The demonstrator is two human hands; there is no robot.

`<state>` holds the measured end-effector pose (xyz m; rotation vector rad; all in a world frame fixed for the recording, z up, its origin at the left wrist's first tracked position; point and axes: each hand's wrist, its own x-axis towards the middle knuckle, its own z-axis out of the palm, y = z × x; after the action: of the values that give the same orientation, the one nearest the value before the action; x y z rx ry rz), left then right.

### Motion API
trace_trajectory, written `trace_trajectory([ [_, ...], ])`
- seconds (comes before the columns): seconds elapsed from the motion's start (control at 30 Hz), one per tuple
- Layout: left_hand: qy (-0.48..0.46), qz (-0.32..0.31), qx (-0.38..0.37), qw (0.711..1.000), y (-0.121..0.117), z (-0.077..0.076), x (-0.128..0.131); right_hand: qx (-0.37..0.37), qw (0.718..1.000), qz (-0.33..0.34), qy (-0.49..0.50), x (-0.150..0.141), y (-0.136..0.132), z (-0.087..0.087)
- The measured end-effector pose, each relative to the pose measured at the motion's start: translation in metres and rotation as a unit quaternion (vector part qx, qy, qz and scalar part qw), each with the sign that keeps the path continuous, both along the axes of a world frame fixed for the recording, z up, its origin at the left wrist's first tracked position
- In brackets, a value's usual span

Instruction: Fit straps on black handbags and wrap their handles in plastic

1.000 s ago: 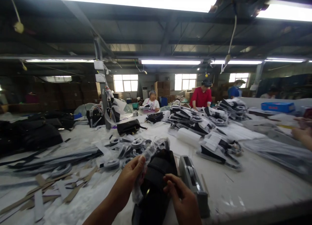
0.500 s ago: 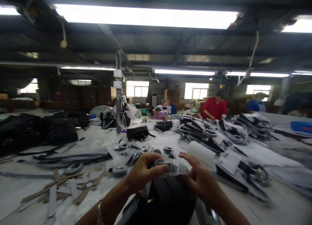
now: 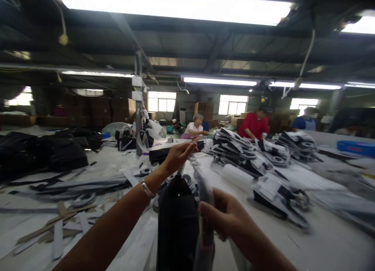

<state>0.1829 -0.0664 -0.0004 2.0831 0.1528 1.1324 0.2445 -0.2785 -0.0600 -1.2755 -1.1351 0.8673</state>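
A black bag [image 3: 177,220] hangs upright in front of me, its lower part cut off by the picture's edge. Along its right side runs a strap [image 3: 202,181] wrapped in clear plastic. My left hand [image 3: 179,157] is raised above the bag, fingers pinched at the upper end of this wrapped strap. Lower down, my right hand [image 3: 224,212] is closed around the strap, thumb in front. Motion blurs the strap and the bag's edges somewhat.
Brown and white strips [image 3: 58,232] lie at the left, with black bags [image 3: 43,149] behind them. Stacked black-and-white pieces [image 3: 234,153] and a white roll [image 3: 237,177] are at the right. A metal post [image 3: 138,118] rises from the table. Co-workers sit or stand beyond, one in red [image 3: 253,124].
My left hand has risen and drawn the wrapped strap upward. The right hand has closed lower on the strap, and the bag now hangs narrower and more upright.
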Motion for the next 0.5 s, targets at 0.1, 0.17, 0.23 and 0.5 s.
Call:
trace_trajectory([
  [0.1, -0.007, 0.038, -0.023, 0.999, -0.005, -0.024, -0.016, 0.054, 0.996, -0.077, 0.015, -0.024, 0.016, -0.030],
  [0.17, 0.000, 0.068, -0.057, 0.996, -0.016, -0.047, -0.040, 0.089, 0.989, -0.105, 0.046, -0.037, 0.025, -0.046],
  [0.23, 0.043, 0.130, -0.147, 0.980, -0.033, -0.074, -0.068, 0.113, 0.984, -0.112, 0.078, -0.048, 0.030, -0.056],
  [0.5, 0.046, 0.163, -0.373, 0.912, -0.105, -0.159, -0.131, 0.108, 0.974, -0.008, 0.199, -0.049, 0.026, -0.099],
])
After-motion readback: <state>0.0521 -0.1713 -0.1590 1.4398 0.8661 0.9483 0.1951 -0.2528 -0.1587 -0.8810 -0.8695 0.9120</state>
